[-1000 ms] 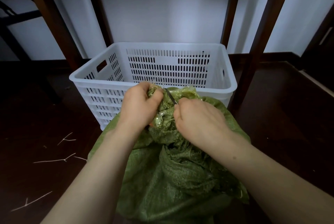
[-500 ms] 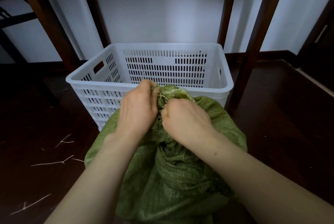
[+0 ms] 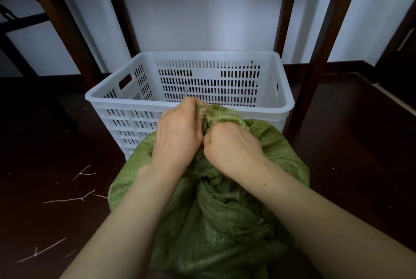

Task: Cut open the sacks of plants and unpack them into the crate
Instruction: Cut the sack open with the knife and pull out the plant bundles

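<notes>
- I read this as a plain storeroom or back workroom.
- A bare white wall (image 3: 202,8) meets a dark wooden floor (image 3: 360,143) along a dark skirting (image 3: 344,66).
- Dark wooden posts (image 3: 319,53), of a rack or table, stand by the wall.
- A white slotted crate (image 3: 126,104) sits on the floor, with a green woven sack (image 3: 225,233) just before it.
- Pale twigs (image 3: 67,200) lie loose at left.

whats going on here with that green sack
A person is working on a green sack that sits on the floor just in front of a white crate. The left hand and the right hand both grip the sack's bunched neck, close together. The neck is not open yet, and no plants show outside the sack.
</notes>
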A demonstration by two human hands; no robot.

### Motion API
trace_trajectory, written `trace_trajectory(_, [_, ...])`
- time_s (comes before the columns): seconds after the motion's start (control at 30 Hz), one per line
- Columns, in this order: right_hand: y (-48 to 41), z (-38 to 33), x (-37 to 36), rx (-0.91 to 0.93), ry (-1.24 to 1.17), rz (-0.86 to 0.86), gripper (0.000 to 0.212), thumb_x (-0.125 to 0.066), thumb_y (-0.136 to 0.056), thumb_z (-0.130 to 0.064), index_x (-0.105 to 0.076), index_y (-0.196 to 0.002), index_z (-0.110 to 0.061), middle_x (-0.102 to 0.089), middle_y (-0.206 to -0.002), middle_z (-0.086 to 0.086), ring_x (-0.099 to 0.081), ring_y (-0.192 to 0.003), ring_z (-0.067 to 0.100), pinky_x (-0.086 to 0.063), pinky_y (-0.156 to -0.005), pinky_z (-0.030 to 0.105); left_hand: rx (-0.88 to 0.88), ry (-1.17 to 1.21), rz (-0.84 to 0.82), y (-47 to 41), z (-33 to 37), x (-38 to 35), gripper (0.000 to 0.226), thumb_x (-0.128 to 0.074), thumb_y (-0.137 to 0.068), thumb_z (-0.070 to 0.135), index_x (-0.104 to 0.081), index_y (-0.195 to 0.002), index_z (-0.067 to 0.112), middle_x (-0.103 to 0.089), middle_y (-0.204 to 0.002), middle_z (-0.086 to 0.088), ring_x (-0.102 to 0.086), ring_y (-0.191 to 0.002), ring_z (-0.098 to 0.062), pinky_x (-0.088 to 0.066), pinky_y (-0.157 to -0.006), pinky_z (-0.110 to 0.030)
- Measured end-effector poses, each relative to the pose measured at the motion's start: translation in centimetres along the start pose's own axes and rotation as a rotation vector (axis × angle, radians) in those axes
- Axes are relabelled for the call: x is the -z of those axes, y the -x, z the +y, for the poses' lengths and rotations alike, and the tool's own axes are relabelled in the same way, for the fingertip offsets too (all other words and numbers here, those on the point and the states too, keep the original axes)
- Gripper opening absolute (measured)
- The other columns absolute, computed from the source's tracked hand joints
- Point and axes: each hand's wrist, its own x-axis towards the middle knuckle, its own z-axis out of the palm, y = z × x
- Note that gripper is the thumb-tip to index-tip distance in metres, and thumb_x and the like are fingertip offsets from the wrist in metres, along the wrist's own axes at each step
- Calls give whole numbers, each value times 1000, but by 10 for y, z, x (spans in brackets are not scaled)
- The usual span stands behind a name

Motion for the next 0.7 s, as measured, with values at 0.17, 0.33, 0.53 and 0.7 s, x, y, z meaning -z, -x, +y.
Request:
trace_trajectory(0.17, [5, -5, -3, 68, -20, -23, 24, -40, -97, -22, -48, -74, -20, -43, -67, -4, -52, -70, 21, -45, -66, 32, 60, 14, 57, -1, -8, 4, 18, -50, -97, 20, -58, -102, 4, -63, -80, -14, -57, -73, -36, -29, -64, -31])
trace_trajectory(0.33, [-9, 18, 18, -192, -697, -171, 16, -42, -99, -9, -55, -90, -7, -48, -50, 3, -43, -34, 13, -38, -34, 21, 248, 146, -26, -2, -8, 2, 20, -46, -98, 30, -54, -103, 13, -57, -77, 1, -53, -73, -23, -34, -61, -31])
trace_trajectory(0.53, [-21, 39, 34, -246, -966, 8, 22, -47, -98, -30, -54, -88, -13, -47, -58, -2, -36, -35, 6, -26, -33, 15, 453, 359, -121, -2, -17, 4, 60, -50, -82, 65, -63, -102, 9, -68, -86, -4, -64, -83, -20, -52, -75, -35])
trace_trajectory(0.7, [-21, 45, 16, -57, -429, 344, 52, -77, -73, -43, -57, -119, -26, -58, -112, -6, -57, -101, 13, -42, -83, 27, 505, 499, -161, -6, -10, 1, 29, -73, -78, 41, -69, -96, 19, -73, -87, -6, -69, -81, -30, -56, -81, -44])
